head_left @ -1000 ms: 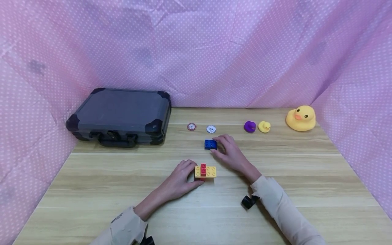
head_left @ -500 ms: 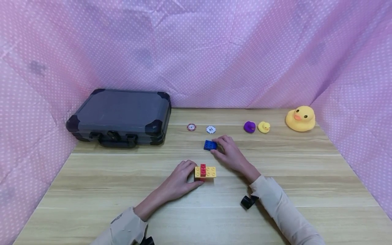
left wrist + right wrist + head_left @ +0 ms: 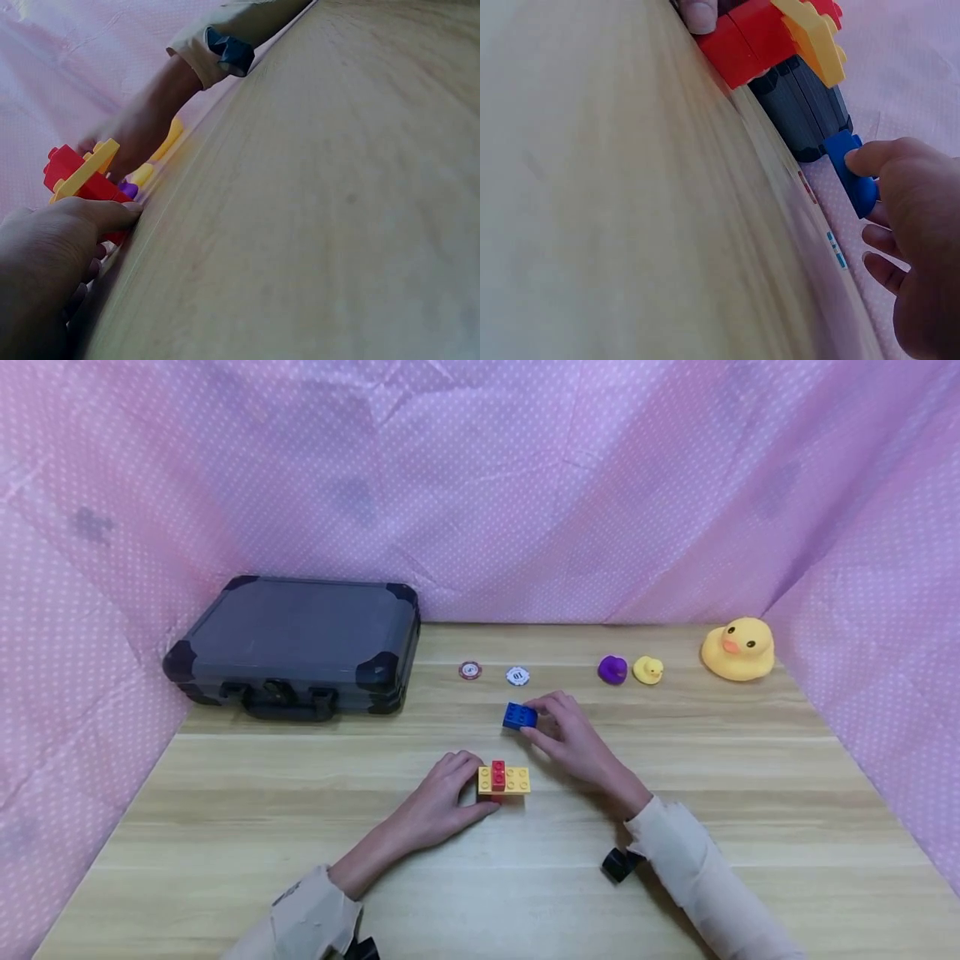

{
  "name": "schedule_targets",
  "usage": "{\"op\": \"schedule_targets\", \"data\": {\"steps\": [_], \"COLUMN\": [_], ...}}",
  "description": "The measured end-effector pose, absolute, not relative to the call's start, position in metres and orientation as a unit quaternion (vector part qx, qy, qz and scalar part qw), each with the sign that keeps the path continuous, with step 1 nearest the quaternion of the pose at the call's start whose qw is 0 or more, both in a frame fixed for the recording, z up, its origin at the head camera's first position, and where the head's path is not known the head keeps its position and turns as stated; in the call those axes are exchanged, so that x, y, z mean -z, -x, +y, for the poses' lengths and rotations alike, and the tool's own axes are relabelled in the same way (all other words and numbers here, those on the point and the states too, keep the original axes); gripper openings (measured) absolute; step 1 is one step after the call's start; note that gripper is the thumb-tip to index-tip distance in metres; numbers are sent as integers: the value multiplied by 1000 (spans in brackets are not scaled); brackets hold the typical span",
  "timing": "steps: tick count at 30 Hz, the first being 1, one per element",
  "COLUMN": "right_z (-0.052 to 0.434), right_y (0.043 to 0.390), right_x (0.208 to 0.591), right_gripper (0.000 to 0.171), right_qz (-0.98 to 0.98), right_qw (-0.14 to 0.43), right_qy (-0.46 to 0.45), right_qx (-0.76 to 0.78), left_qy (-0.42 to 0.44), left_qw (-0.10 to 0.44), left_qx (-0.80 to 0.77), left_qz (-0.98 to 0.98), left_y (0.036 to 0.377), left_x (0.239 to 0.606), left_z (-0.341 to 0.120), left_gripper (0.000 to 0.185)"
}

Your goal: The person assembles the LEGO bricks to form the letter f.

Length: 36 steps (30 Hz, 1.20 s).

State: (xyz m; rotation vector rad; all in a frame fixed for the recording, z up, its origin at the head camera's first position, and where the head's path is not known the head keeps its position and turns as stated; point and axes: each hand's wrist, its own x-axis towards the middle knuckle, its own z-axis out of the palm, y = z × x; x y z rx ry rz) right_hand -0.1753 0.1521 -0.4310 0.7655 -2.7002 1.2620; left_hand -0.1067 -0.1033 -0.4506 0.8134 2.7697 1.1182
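Near the table's middle stands a stack of building bricks: a long yellow brick lies across red bricks, with a small red brick on top. My left hand grips the lower red part of it between thumb and fingers. Farther back, my right hand pinches a blue building brick by its right end. In the right wrist view this blue brick has studs on one part and a rounded end, and it hangs above the wooden surface.
A dark grey case lies at the back left. Behind the blue brick are a red poker chip and a white one. A purple duck, a small yellow duck and a large duck sit at the back right.
The blue brick has turned slightly, come up off the table and shifted a little right in my right hand. My left hand and the brick stack have stayed in place.
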Motion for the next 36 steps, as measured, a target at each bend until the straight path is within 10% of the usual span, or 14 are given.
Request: {"op": "schedule_targets", "data": {"steps": [36], "right_z": [154], "right_y": [134], "right_x": [404], "right_gripper": [38], "right_qz": [-834], "right_qw": [94], "right_qy": [-362], "right_qx": [-405], "left_qy": [-277], "left_qw": [7], "left_qx": [-365], "left_qz": [889], "left_y": [108], "left_x": [450], "left_z": [-103], "left_gripper": [37]}}
